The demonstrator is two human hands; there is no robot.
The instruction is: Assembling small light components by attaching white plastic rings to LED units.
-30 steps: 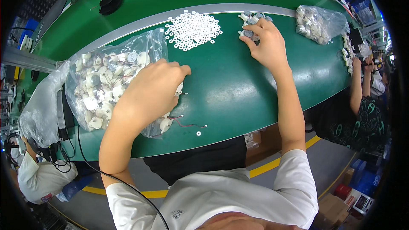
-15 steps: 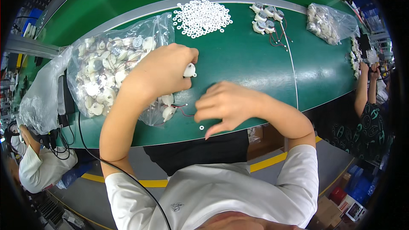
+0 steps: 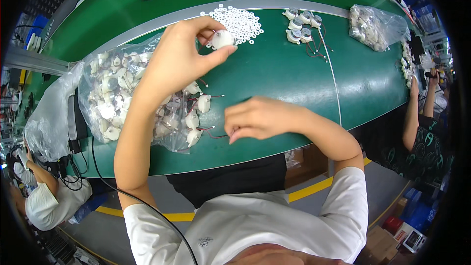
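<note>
The left hand's grip pinches a motor above the table, near washers; whether the curled right hand holds anything is hidden. Likely light and stiff, the motor is best held by its rim.

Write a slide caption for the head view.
The left hand pinches a round white part, white washers piled behind it; the right hand curls over the green bench.

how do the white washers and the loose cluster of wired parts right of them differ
The white washers are flat rings; the wired motor-like parts are chunkier, with greyish round faces and leads. The washers form a dense heap; the parts make a small cluster. Both lie on the green bench.
</note>
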